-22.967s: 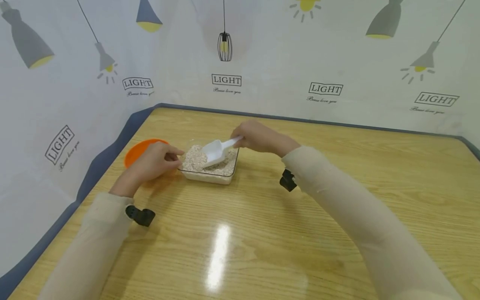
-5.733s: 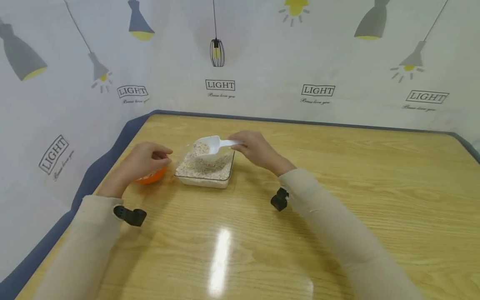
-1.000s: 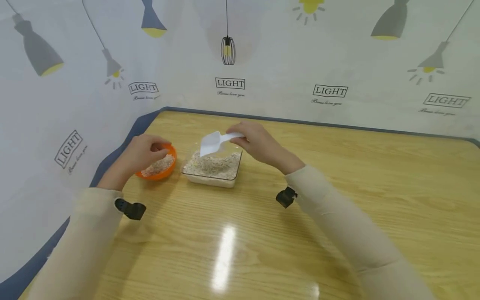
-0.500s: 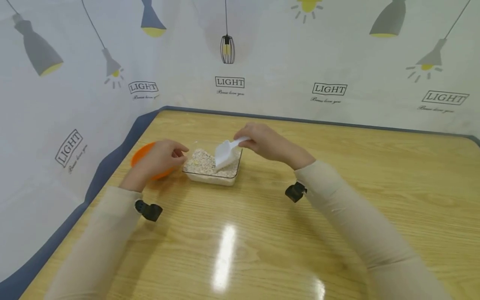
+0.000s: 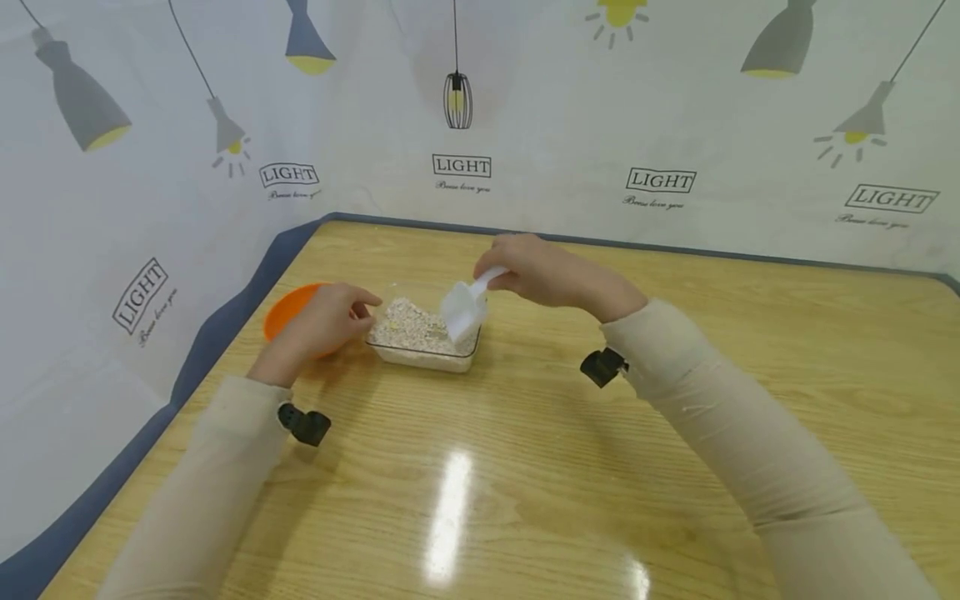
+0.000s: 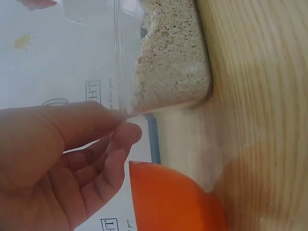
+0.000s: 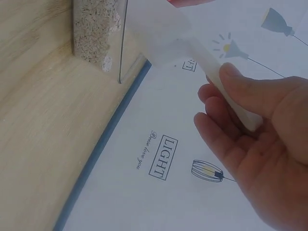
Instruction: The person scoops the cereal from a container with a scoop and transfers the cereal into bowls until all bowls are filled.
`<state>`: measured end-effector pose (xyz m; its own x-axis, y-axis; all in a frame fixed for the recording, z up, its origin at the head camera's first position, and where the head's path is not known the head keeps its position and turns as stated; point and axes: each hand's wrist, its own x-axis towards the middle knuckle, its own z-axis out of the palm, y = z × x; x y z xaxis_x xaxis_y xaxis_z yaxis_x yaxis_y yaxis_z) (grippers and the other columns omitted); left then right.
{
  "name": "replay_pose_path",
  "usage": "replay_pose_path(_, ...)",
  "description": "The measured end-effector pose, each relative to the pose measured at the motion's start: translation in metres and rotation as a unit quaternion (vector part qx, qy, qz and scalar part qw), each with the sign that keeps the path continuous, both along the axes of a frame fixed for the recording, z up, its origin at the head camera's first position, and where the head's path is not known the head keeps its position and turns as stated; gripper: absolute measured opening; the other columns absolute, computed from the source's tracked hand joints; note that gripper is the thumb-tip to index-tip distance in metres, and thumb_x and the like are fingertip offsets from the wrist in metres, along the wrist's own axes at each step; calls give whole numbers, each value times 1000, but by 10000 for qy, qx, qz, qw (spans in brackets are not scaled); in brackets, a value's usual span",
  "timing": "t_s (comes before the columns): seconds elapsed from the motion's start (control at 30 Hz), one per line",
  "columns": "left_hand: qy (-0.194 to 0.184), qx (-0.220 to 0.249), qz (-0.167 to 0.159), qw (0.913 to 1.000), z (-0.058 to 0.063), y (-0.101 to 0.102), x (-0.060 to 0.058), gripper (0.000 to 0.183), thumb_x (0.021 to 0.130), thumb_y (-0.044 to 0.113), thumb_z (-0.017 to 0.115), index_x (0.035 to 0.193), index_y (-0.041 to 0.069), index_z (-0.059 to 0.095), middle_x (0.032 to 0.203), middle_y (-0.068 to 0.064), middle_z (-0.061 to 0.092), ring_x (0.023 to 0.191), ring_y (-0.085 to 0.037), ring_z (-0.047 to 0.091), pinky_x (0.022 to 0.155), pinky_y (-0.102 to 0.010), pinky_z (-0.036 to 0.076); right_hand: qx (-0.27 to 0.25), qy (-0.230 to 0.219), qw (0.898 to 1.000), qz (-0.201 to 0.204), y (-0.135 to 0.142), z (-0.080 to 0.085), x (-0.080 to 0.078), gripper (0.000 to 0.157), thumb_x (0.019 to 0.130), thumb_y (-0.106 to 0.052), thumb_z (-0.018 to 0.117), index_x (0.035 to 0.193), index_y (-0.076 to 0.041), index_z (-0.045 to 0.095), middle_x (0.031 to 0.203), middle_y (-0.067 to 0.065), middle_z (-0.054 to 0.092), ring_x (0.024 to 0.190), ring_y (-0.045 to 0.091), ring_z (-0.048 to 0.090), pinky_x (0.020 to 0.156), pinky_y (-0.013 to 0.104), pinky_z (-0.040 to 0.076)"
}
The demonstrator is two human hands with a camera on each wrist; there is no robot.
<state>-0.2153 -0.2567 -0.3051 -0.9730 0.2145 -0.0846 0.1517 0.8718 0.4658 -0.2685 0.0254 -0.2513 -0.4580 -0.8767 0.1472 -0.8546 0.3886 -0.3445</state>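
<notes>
My right hand [image 5: 536,271] grips the handle of a white plastic scoop [image 5: 463,310]. The scoop's blade tips down into the right side of a clear plastic box [image 5: 423,359], which is filled with pale flakes that look like oats [image 5: 408,325]. In the right wrist view, thumb and curled fingers close round the scoop handle [image 7: 211,72]. My left hand [image 5: 322,325] is at the box's left edge; the left wrist view shows its thumb and forefinger pinching the rim corner. Behind that hand stands an orange bowl [image 5: 283,315], its inside largely hidden.
Everything stands on a wood-grain table [image 5: 540,467] with a blue border along its far and left edges. Behind it hangs a white backdrop [image 5: 540,108] printed with lamps. A black wrist camera [image 5: 303,423] sits on each sleeve.
Over the last second my left hand has moved right from above the bowl to the box's rim. My right hand has moved right, lowering the scoop from above the box into the oats.
</notes>
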Motion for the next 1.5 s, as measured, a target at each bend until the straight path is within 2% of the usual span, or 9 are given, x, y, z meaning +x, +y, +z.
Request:
replay_pose_path(0.17, -42, 81, 32, 10000, -1, -1, -1, 34, 86, 1, 56, 119, -8, 57, 94, -19, 62, 72, -24, 52, 61, -29, 45, 290, -189, 9994, -6, -3, 2, 2, 17, 88, -4, 59, 102, 0, 66, 94, 10, 60, 87, 23, 53, 76, 33, 45)
replay_pose_path(0.33, -49, 166, 91, 9998, -1, 0, -1, 34, 85, 0, 56, 118, -9, 57, 93, -19, 62, 70, -23, 51, 58, -27, 43, 354, -217, 9990, 144, -5, 0, 4, 16, 88, -3, 59, 100, 1, 67, 91, 9, 60, 84, 22, 53, 75, 33, 44)
replay_pose_path(0.5, -44, 159, 99, 9998, 0, 1, 0, 35, 85, -1, 56, 118, -9, 57, 94, -19, 62, 69, -23, 50, 57, -27, 42, 409, -278, 9988, 67, -8, -4, 6, 17, 87, -2, 58, 102, 1, 66, 91, 11, 59, 84, 23, 54, 75, 33, 45)
replay_pose_path(0.87, -28, 225, -24, 9997, -1, 5, -1, 32, 85, -1, 56, 116, -6, 60, 97, -19, 63, 65, -21, 48, 55, -28, 41, 512, -514, 9973, 91, -14, -18, 12, 20, 90, -2, 54, 106, 3, 65, 98, 12, 62, 93, 24, 57, 82, 33, 46)
replay_pose_path(1.1, 28, -18, -80, 10000, 1, 8, -3, 31, 84, -1, 58, 115, -6, 61, 98, -18, 63, 71, -23, 50, 63, -31, 44, 324, -524, 9981, 21, -10, -28, 12, 20, 91, -3, 53, 106, 3, 65, 97, 13, 62, 91, 24, 57, 80, 34, 46)
replay_pose_path(1.5, 105, -15, 28, 9999, 1, 10, -2, 32, 80, -3, 57, 112, -6, 63, 95, -18, 65, 61, -20, 47, 55, -28, 40, 28, -356, 9993, -66, -7, -39, 12, 20, 90, -3, 54, 104, 6, 65, 97, 15, 63, 89, 26, 58, 79, 35, 47)
